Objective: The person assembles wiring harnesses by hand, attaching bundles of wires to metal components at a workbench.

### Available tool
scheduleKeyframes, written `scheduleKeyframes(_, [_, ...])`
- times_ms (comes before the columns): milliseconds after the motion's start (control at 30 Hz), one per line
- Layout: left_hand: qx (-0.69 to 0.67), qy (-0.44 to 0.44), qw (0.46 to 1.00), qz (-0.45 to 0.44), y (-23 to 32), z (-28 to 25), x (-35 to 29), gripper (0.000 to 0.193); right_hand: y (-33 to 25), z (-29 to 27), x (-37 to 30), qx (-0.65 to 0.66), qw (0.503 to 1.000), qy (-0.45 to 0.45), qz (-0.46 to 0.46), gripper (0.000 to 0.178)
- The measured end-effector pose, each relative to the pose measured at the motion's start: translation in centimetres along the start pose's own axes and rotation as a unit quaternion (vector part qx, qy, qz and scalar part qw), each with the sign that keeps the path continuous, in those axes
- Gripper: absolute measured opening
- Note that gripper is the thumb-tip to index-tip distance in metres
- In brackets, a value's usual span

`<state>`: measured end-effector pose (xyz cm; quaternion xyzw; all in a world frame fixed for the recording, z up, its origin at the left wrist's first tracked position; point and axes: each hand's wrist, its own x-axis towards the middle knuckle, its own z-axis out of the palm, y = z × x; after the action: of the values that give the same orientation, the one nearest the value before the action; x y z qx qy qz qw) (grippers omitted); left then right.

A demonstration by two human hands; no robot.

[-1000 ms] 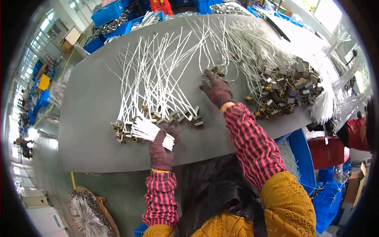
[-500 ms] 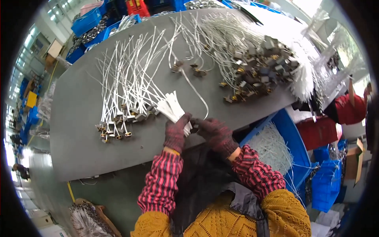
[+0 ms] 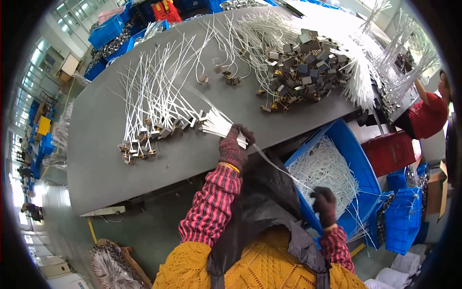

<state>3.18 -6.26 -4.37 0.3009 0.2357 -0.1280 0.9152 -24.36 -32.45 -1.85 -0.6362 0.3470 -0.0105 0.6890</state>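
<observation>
Dark maroon knit covers both hands, and the left hand (image 3: 234,145) sits at the near edge of the grey tabletop (image 3: 103,180), its fingers closed around a fanned bundle of short white strips (image 3: 219,124). One pale strand (image 3: 274,166) runs from the left hand, past the table edge, down to the right hand (image 3: 325,202), whose fingers are curled shut on its end. The right hand is over the near part of a blue bin (image 3: 368,166) filled with loose white strands (image 3: 327,176); the bin stands below and close beside the tabletop, whose near edge lies between the two hands. Just left of the bundle, long white cords (image 3: 156,96) spread out, small metal-and-dark blocks (image 3: 165,132) at their near ends. A few more such pieces (image 3: 232,80) lie above the bundle, and a dense heap of dark blocks (image 3: 308,72) crowds the right side, with a pale sheaf (image 3: 358,84) beside it. Past the bin are a red box (image 3: 389,155), a blue crate (image 3: 403,221), a cardboard carton (image 3: 434,192) and a co-worker in red (image 3: 427,118). Other blue crates (image 3: 106,31) stand beyond the far edge, and a bristly white bundle (image 3: 113,269) rests low on the left.
</observation>
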Motion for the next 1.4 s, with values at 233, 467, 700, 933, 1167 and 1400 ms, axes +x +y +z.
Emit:
scheduleKeyframes(233, [-0.04, -0.079, 0.993, 0.081, 2.8, 0.6, 1.8, 0.02, 11.9, -19.7, -3.1, -0.026, 0.99, 0.134, 0.029, 0.022])
scheduleKeyframes(467, [-0.036, -0.019, 0.991, 0.126, 5.8, 1.0, 2.6, 0.019, 13.5, -21.5, -4.0, -0.001, 0.986, 0.162, 0.03, 0.021])
scheduleKeyframes(700, [-0.058, -0.04, 0.987, 0.145, 7.5, 0.0, 2.3, 0.02, 10.2, -18.9, -3.1, -0.049, 0.987, 0.15, 0.032, 0.022])
scheduleKeyframes(933, [0.065, -0.065, 0.99, 0.108, 5.1, 1.1, -0.8, 0.022, 3.0, 1.2, 6.3, -0.014, 0.996, -0.07, -0.056, 0.05])
scheduleKeyframes(1167, [0.197, 0.005, 0.97, 0.146, 5.6, 1.6, -1.0, 0.012, -8.6, 29.4, 11.3, -0.16, 0.941, -0.19, -0.232, 0.059])
scheduleKeyframes(1400, [0.47, 0.201, 0.824, 0.246, 17.0, -4.5, 0.3, 0.03, -15.1, 36.9, 22.6, -0.297, 0.898, -0.049, -0.322, 0.067])
